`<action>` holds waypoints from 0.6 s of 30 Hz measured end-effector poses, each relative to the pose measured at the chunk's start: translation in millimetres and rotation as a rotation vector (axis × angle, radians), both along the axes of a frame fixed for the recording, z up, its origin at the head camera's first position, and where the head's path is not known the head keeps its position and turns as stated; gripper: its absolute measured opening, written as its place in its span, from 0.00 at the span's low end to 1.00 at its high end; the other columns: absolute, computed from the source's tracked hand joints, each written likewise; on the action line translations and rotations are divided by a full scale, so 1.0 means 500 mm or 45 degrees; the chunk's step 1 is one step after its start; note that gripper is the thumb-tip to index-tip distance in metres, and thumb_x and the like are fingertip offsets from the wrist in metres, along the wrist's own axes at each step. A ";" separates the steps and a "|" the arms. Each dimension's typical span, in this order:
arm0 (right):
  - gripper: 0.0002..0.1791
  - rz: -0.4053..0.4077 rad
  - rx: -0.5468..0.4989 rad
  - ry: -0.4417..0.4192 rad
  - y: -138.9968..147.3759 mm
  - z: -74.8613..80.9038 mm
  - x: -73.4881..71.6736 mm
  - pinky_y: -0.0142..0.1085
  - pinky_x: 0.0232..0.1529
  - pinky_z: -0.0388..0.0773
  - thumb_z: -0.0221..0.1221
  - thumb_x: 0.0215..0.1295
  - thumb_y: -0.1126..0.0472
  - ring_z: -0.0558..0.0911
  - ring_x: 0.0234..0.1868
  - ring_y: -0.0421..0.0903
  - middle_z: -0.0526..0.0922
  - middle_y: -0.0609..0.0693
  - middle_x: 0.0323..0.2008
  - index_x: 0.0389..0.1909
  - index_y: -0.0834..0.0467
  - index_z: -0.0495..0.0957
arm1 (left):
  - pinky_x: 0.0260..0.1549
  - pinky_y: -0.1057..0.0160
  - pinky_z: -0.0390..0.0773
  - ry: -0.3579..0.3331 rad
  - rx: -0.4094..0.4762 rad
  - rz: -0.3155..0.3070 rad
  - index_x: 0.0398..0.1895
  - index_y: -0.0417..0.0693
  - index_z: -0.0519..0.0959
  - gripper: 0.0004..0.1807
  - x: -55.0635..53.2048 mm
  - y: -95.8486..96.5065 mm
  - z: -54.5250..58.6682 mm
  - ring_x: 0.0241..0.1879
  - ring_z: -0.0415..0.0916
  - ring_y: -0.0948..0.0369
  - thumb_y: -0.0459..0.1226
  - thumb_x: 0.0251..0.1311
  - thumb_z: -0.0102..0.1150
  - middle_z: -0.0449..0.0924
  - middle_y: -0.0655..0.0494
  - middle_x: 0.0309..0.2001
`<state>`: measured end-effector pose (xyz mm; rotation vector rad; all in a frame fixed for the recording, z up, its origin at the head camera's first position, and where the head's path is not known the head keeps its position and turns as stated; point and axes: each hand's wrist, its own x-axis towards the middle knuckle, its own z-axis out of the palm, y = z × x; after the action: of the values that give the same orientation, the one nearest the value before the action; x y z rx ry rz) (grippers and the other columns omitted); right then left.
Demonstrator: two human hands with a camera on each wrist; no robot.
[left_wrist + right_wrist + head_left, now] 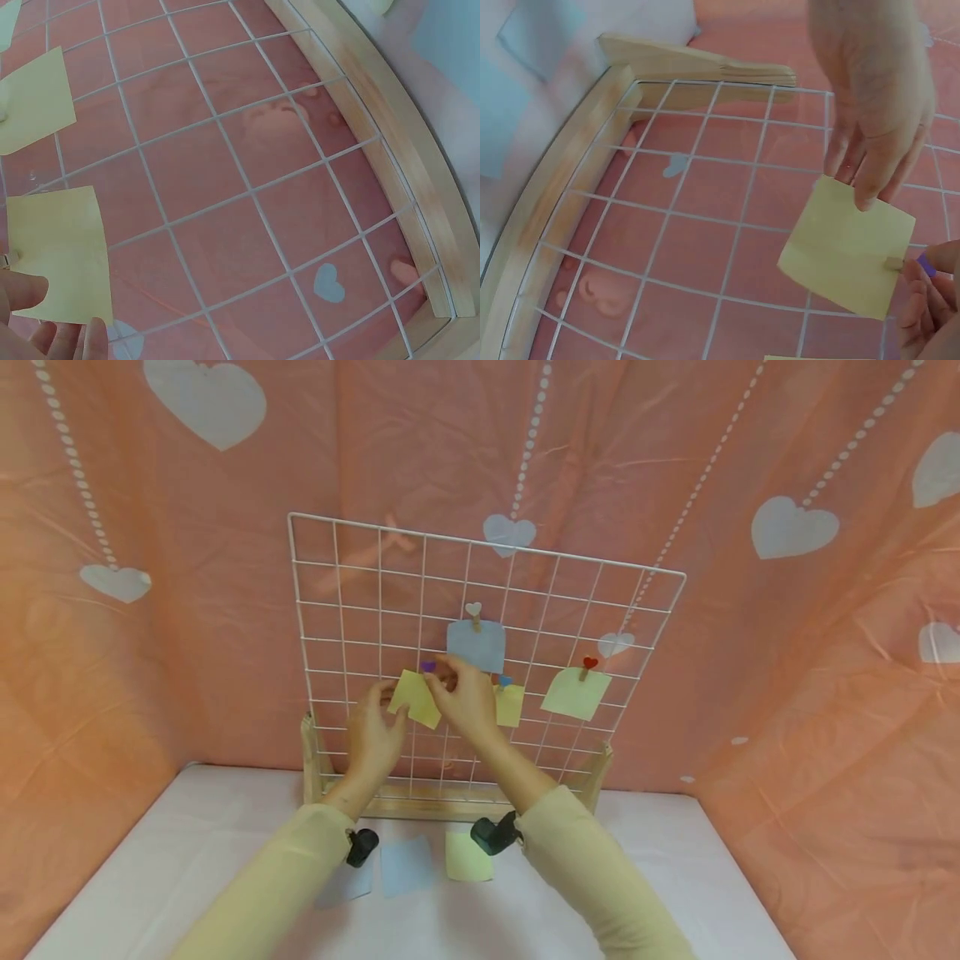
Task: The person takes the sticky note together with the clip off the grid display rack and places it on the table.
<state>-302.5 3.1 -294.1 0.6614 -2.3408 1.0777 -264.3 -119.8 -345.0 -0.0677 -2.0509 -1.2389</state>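
A yellow sticky note (417, 700) lies against the white wire grid (360, 585), left of its middle. My left hand (372, 735) holds the note's left edge, with the thumb in front and fingers behind, as the right wrist view shows at the hand (885, 120). My right hand (467, 697) pinches a small wooden clothespin (894, 263) with a purple heart (428, 667) at the note's upper edge. Behind the right hand, another yellow note (510, 705) hangs from a clip with a blue heart (505, 680).
A blue note (480, 645) hangs above under a white-heart clip, and a pale green note (576, 693) under a red-heart clip at right. Two blue notes (406, 865) and a light yellow-green one (468, 857) lie on the white table before the grid's wooden base (435, 810).
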 end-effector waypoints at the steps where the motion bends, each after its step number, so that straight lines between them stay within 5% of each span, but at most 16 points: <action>1: 0.17 -0.007 0.010 -0.015 -0.001 0.002 -0.001 0.24 0.24 0.68 0.59 0.65 0.58 0.79 0.27 0.45 0.87 0.54 0.34 0.51 0.63 0.79 | 0.45 0.46 0.71 0.004 -0.006 0.010 0.52 0.33 0.72 0.18 0.000 0.000 0.000 0.45 0.75 0.42 0.27 0.57 0.57 0.79 0.36 0.44; 14: 0.14 -0.048 0.046 -0.114 -0.002 0.012 -0.004 0.35 0.36 0.79 0.59 0.67 0.58 0.83 0.36 0.48 0.86 0.54 0.37 0.48 0.61 0.81 | 0.41 0.48 0.78 -0.124 0.002 0.035 0.50 0.33 0.75 0.14 0.001 0.000 0.005 0.40 0.79 0.44 0.25 0.59 0.54 0.80 0.36 0.41; 18: 0.11 -0.043 0.067 -0.087 0.001 0.013 -0.004 0.31 0.32 0.77 0.58 0.67 0.57 0.82 0.33 0.47 0.86 0.52 0.35 0.44 0.59 0.82 | 0.39 0.49 0.80 -0.141 0.026 0.014 0.50 0.32 0.75 0.14 0.002 -0.003 0.007 0.38 0.80 0.44 0.24 0.60 0.53 0.80 0.36 0.42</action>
<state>-304.6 3.7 -287.8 0.6108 -2.4370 1.0426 -263.2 -121.2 -341.6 0.0218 -2.1295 -1.2822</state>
